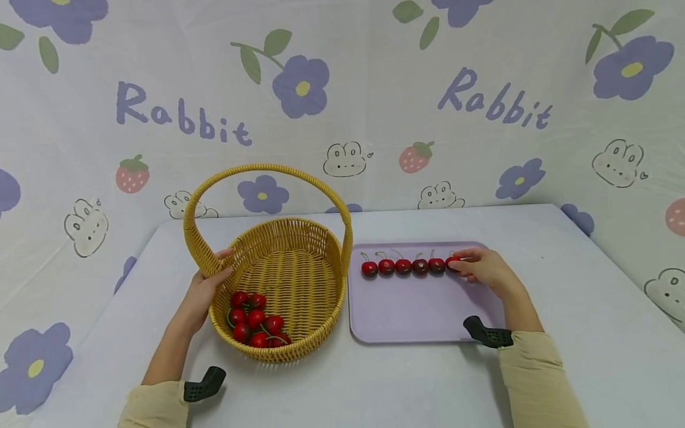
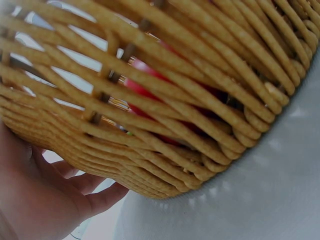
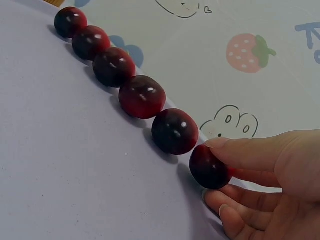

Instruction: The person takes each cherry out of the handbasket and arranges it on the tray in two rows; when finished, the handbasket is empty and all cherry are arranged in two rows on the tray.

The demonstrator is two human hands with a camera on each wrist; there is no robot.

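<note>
A yellow wicker basket [image 1: 299,291] with a tall arched handle stands on the left, and several red cherries [image 1: 255,318] lie in its near left part. My left hand [image 1: 199,300] grips the basket's left side near the foot of the handle, thumb over the rim; the left wrist view shows fingers [image 2: 102,200] against the outer weave. On the lilac tray [image 1: 412,312], several dark red cherries [image 1: 403,267] form a row along the far side. At the row's right end, my right hand [image 1: 489,270] pinches a cherry [image 3: 209,167] between thumb and fingers, close beside its neighbour.
A white cloth covers the table [image 1: 332,395]. Behind it hangs a pale curtain [image 1: 369,89] printed with flowers, rabbits and strawberries. The tray stands close to the basket's right side. Black wrist cameras [image 1: 206,384] sit on both forearms.
</note>
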